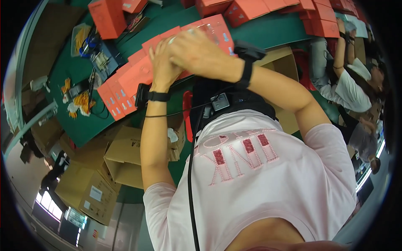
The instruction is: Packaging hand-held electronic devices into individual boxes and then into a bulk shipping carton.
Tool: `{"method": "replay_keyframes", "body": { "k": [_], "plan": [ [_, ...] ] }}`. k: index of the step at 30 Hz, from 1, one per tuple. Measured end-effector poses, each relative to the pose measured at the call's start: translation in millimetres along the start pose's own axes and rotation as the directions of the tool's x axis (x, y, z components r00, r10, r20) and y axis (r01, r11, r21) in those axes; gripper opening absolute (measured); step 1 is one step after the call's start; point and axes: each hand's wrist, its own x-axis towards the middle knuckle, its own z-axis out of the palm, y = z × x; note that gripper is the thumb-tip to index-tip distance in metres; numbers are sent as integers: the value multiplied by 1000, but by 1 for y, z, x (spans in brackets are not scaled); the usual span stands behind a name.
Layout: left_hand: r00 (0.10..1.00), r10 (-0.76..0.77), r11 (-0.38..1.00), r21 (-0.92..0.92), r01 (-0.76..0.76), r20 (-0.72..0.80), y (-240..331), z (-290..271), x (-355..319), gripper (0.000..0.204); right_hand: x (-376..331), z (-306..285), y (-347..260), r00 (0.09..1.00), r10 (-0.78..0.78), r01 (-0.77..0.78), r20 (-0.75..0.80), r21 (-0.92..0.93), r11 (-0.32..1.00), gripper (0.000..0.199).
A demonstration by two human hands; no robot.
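Observation:
Both my hands are over a row of flat orange-red boxes (136, 73) lying side by side along the near edge of the green table. My left hand (164, 69) rests on the boxes, its visible fingers stretched out and slightly apart. Partly across it lies my right hand (194, 50), with bent fingers held close together. Whatever is between the right fingertips is hidden by the hands. At the row's right end, a box (220, 31) shows small blue printed shapes and a shiny strip. Each wrist carries a black strapped device.
More orange-red boxes (251, 12) stand stacked along the far side. Left on the green table (63, 121) are a blue-based tool (104, 58), a clear tub (79, 39) and yellow cable bundles (81, 102). Open cartons (125, 152) stand below the edge. A co-worker (351, 83) sits right.

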Motion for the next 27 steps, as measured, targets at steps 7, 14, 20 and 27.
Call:
{"method": "replay_keyframes", "body": {
  "k": [7, 14, 20, 27],
  "plan": [
    [940, -230, 765, -644, 15, -251, 6, 7, 2, 80, 19, 17, -20, 964, 167, -142, -209, 130, 981, 19],
    [679, -592, 377, -893, -244, -435, 67, -54, 37, 67, -9, -57, 6, 754, 638, -452, -155, 583, 676, 29],
    [696, -670, -369, -930, -9, 259, 57, -41, 29, 50, -30, -100, -26, 665, 716, -596, 213, 729, 337, 21],
    [600, -718, -528, -838, -137, 354, 74, -40, 37, 49, -33, -113, -23, 731, 681, -580, -53, 478, 659, 17]
  ]
}}
